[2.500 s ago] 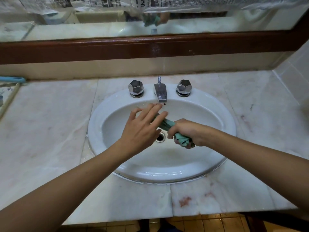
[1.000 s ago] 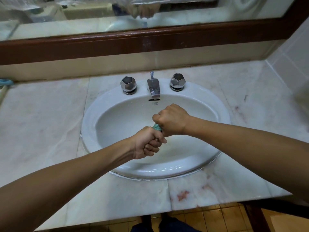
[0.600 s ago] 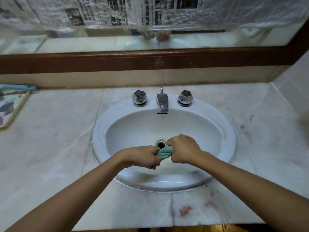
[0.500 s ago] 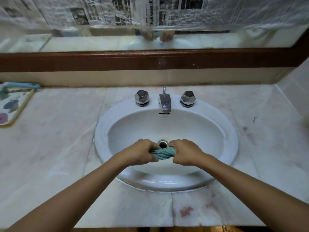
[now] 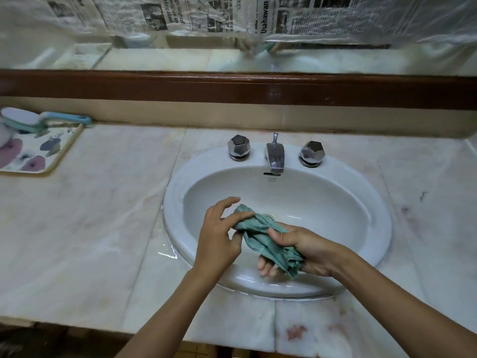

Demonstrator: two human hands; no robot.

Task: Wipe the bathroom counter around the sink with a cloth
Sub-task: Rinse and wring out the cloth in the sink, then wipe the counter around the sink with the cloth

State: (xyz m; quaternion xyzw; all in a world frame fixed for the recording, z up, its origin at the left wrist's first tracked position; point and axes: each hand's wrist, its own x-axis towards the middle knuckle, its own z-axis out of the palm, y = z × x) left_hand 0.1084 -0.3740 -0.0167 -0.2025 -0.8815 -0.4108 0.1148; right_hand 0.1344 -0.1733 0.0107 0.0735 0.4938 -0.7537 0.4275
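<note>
A crumpled teal cloth (image 5: 260, 236) hangs loosely between both hands over the bowl of the white oval sink (image 5: 382, 223). My right hand (image 5: 302, 248) grips its lower end, palm up, with the fingers curled around it. My left hand (image 5: 219, 236) pinches the upper end between thumb and fingers, the other fingers spread. The pale marble counter (image 5: 98, 228) surrounds the sink and shows wet streaks at the sink's left rim.
A chrome faucet (image 5: 275, 157) with two faceted knobs (image 5: 239, 150) (image 5: 313, 152) stands at the sink's back. A flowered tray (image 5: 38, 151) with a blue-handled brush (image 5: 44, 121) lies at the far left. A mirror with a brown wooden frame (image 5: 232, 90) runs along the wall.
The cloth was tightly twisted between two fists over the drain; now it is untwisted and loose. My left hand has opened its fingers and my right hand has turned palm up.
</note>
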